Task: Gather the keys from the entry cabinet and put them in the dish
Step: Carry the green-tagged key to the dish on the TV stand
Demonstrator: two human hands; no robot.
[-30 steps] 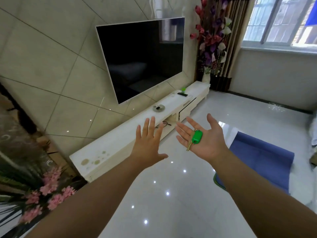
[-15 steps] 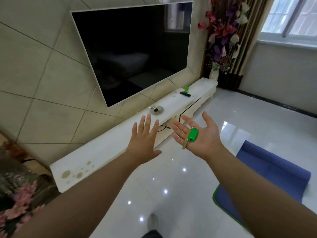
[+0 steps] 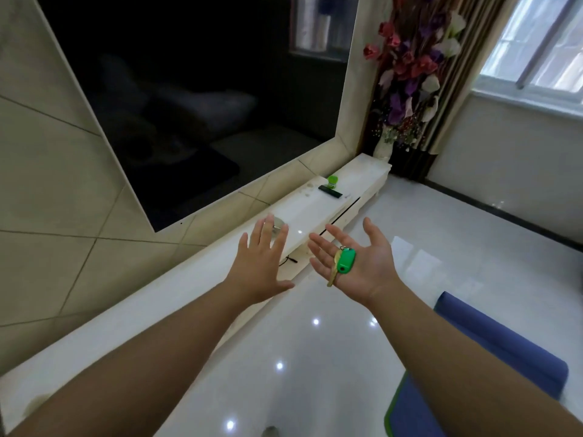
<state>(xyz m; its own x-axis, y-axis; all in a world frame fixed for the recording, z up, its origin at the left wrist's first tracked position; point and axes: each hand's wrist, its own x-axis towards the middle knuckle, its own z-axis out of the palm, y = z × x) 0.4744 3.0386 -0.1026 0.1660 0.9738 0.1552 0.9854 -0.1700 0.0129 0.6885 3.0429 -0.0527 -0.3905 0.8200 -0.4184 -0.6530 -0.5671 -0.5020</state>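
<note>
Nearest the camera, two bare forearms reached out over a glossy white floor [image 3: 284, 357], with a blue mat [image 3: 504, 348] to the right. Further out, the left hand [image 3: 262, 263] was held palm down, fingers straight and spread, holding nothing. Just beside it the right hand [image 3: 366, 266] lay palm up with fingers uncurled, so nothing was gripped. The key [image 3: 345, 262], a brass blade on a green fob, simply rested on the palm, its tip poking past the hand's edge. Beyond the hands ran the long white cabinet [image 3: 315, 212]. The dish [image 3: 279, 223], small, round and silvery, sat on its top, mostly hidden behind the left hand; what it held could not be told. Further along the top lay a black remote [image 3: 330, 192] and a small green object [image 3: 332, 182]. A dark television [image 3: 205, 105] hung on the tiled wall above, and a vase of flowers [image 3: 407, 77] stood at the far end.

The step in hand looked like carrying the key to the dish. Done well, the palm would be kept level on the way, since an unheld key could slide off; curling the fingers lightly round the fob would be safer. Over the dish, the hand should come down close and tip gently, so the key landed inside rather than bouncing onto the cabinet, with the left hand moved aside to keep the dish in sight.
</note>
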